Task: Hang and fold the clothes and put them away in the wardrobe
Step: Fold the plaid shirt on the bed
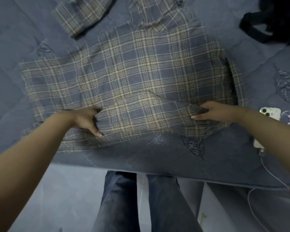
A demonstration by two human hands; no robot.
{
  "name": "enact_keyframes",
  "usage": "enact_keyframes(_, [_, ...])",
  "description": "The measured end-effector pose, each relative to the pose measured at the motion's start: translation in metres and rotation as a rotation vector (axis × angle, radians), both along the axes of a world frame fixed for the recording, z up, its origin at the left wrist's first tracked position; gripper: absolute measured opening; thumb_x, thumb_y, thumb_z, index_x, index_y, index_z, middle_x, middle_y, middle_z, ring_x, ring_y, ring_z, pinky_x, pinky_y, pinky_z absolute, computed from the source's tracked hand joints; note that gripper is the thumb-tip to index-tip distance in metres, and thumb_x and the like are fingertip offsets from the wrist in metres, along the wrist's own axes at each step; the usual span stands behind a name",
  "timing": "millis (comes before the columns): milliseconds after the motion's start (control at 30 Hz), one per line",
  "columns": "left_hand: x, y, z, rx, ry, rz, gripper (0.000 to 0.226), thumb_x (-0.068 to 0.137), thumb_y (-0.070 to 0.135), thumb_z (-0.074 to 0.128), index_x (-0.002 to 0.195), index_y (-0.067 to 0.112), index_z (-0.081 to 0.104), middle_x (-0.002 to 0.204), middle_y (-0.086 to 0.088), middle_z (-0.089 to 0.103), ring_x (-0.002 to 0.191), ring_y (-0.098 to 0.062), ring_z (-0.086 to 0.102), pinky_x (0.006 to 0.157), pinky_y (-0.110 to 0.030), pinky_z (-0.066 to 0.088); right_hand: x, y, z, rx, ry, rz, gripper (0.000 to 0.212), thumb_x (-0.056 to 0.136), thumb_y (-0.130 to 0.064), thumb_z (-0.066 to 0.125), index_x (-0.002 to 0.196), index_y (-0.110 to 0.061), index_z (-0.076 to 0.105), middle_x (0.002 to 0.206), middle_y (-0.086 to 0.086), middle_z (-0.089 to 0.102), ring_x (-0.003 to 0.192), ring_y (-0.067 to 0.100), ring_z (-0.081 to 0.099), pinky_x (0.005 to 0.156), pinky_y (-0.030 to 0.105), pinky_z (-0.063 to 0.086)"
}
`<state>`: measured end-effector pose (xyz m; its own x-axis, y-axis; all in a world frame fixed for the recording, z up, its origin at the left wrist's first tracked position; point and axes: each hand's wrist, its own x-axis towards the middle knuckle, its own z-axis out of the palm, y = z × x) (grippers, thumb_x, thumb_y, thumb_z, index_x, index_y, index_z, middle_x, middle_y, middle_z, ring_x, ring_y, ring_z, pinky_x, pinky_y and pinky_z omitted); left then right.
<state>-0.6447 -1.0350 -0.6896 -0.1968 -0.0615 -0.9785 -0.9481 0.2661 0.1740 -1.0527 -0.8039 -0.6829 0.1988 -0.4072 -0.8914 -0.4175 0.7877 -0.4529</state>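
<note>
A blue and tan plaid shirt (132,77) lies spread on the blue bed cover (15,39), with a sleeve angled off at the top left. My left hand (89,118) grips the shirt's near hem at the left, fingers tucked into the cloth. My right hand (214,112) pinches a fold of the hem at the right, thumb on top. The right side of the shirt is folded over toward the middle.
A white phone (271,113) lies on the bed at the right, with another white device and its cable (258,144) near the bed's front edge. A black garment (274,20) sits at the top right. My legs stand against the bed edge.
</note>
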Motion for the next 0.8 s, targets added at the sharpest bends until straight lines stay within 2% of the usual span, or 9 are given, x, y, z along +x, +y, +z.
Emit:
enact_keyframes(100, [0.001,-0.003,0.012,0.160,-0.200,-0.206,0.089,0.050,0.055,0.088,0.126,0.018,0.059,0.125,0.005,0.060,0.118,-0.015,0.054,0.100,-0.026,0.040,-0.010,0.003,-0.001,0.043,0.000,0.088,0.041,0.080,-0.056,0.066,0.096,-0.020,0.076,0.094,-0.010,0.075,0.086,0.005,0.069,0.080,0.021,0.050])
enact_keyframes(167, [0.003,-0.003,0.014,0.083,-0.185,-0.296,0.069,0.063,0.055,0.083,0.119,0.016,0.067,0.122,0.003,0.062,0.117,-0.018,0.055,0.101,-0.028,0.040,-0.013,0.002,-0.008,-0.043,0.154,0.098,0.040,0.084,-0.049,0.065,0.086,-0.011,0.074,0.080,0.001,0.071,0.074,0.014,0.065,0.069,0.025,0.047])
enact_keyframes(233, [0.007,-0.009,0.012,-0.126,-0.047,-0.250,0.063,0.071,0.053,0.079,0.120,0.015,0.066,0.126,0.001,0.058,0.117,-0.022,0.054,0.099,-0.027,0.041,-0.011,0.004,-0.014,-0.140,0.338,0.157,0.041,0.089,-0.044,0.063,0.075,-0.005,0.067,0.070,0.007,0.061,0.069,0.021,0.058,0.062,0.031,0.041])
enact_keyframes(300, [0.012,-0.014,0.017,-0.256,0.010,-0.182,0.072,0.069,0.058,0.078,0.126,0.019,0.057,0.129,-0.001,0.057,0.116,-0.025,0.054,0.096,-0.031,0.041,-0.001,0.009,-0.014,-0.208,0.519,0.257,0.040,0.093,-0.043,0.060,0.068,-0.011,0.058,0.067,0.004,0.058,0.063,0.020,0.053,0.054,0.030,0.035])
enact_keyframes(400, [0.016,-0.001,0.021,-0.355,0.016,-0.249,0.086,0.067,0.072,0.069,0.136,0.029,0.042,0.137,0.001,0.054,0.124,-0.025,0.052,0.100,-0.040,0.035,0.029,0.013,-0.004,-0.368,0.759,0.328,0.022,0.093,-0.035,0.059,0.095,-0.012,0.059,0.091,0.010,0.066,0.070,0.022,0.055,0.055,0.031,0.043])
enact_keyframes(500, [0.014,0.026,0.022,-0.485,0.252,-0.055,0.072,0.074,0.080,0.042,0.128,0.033,0.048,0.121,0.000,0.063,0.114,-0.027,0.058,0.092,-0.038,0.040,0.071,-0.004,0.001,-0.522,0.640,0.090,0.048,0.090,-0.039,0.064,0.127,-0.010,0.053,0.120,0.010,0.060,0.103,0.026,0.058,0.083,0.038,0.050])
enact_keyframes(600, [0.011,0.037,0.014,-0.488,0.300,0.099,0.048,0.087,0.070,0.033,0.111,0.033,0.053,0.086,0.006,0.062,0.092,-0.025,0.062,0.079,-0.035,0.040,0.111,-0.046,-0.002,-0.544,0.382,0.025,0.059,0.091,-0.049,0.060,0.136,-0.013,0.047,0.127,0.005,0.052,0.114,0.020,0.049,0.093,0.034,0.044])
enact_keyframes(733, [0.016,0.044,0.001,-0.659,0.592,0.273,0.021,0.096,0.032,0.058,0.108,0.015,0.056,0.087,0.001,0.060,0.085,-0.030,0.062,0.072,-0.035,0.042,0.142,-0.090,-0.017,-0.615,0.312,0.126,0.029,0.100,-0.035,0.052,0.107,-0.007,0.054,0.098,0.002,0.053,0.089,0.023,0.051,0.077,0.040,0.044])
enact_keyframes(800, [0.020,0.047,-0.003,-0.757,0.643,0.281,0.019,0.095,0.028,0.061,0.108,0.015,0.056,0.100,-0.005,0.064,0.089,-0.030,0.062,0.074,-0.037,0.043,0.143,-0.096,-0.023,-0.636,0.430,0.033,0.031,0.101,-0.031,0.049,0.109,-0.002,0.056,0.105,0.010,0.057,0.088,0.027,0.055,0.074,0.040,0.046])
